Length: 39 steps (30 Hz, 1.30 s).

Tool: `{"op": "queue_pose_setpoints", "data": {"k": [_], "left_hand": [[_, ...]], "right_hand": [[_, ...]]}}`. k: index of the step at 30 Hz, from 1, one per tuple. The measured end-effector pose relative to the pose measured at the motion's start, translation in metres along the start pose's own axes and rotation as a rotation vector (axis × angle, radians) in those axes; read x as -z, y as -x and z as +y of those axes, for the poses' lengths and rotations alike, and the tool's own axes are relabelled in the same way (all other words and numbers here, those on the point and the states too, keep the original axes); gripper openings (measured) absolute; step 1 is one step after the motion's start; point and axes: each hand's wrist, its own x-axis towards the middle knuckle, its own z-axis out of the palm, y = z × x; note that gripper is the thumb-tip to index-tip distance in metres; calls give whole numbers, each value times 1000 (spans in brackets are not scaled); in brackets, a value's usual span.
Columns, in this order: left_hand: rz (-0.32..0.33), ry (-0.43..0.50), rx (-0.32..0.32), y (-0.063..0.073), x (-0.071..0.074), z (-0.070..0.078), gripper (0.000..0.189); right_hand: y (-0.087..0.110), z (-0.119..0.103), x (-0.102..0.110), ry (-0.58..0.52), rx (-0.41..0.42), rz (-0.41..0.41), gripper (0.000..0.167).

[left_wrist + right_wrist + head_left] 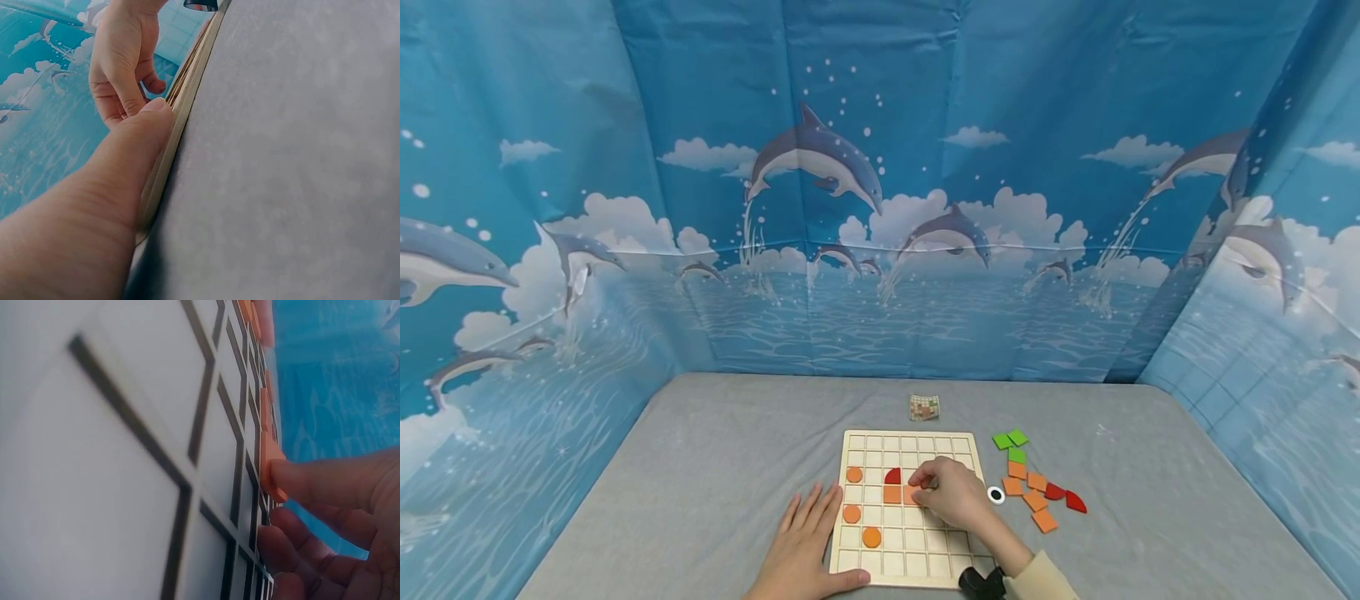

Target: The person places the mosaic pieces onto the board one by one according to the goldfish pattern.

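A pale wooden grid board [917, 567] lies on the grey tabletop. My left hand [801, 546] rests spread at its left edge, thumb on the near edge; the left wrist view shows that thumb [140, 128] against the board's side. My right hand [953, 493] is over the grid and pinches an orange square tile [270, 472], which sits tilted in or just above a cell. Left of it is another orange square tile [892, 494], with a red quarter-circle tile [892, 476] in the cell above. Orange round tiles [872, 537] occupy several cells at the left.
Right of the board lie loose orange squares [1035, 501], green squares [1017, 456], red quarter-circles [1076, 502] and a white ring piece with a black centre [996, 495]. A small patterned card [924, 407] is behind the board. A dolphin-printed curtain [880, 317] encloses the table.
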Motion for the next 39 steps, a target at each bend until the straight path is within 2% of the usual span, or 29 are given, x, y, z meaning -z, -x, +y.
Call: {"op": "queue_pose_setpoints", "data": {"k": [14,23,27,31,39], "left_hand": [[8,-8,-13,-1,1,0,117],[-3,-4,-5,-2,0,-1,118],[-6,2,-4,-2,-1,-2,118],[-4,4,-3,-1,-1,-3,118],[-7,11,-1,-1,-1,-2,117]], "right_hand": [[2,1,3,31,3,-6,10],[12,12,18,-65,68,-31,5],[18,20,26,-114,85,-46,9],[23,28,33,-128,51,-29,9],[30,45,48,-127,-82,96,8]]}}
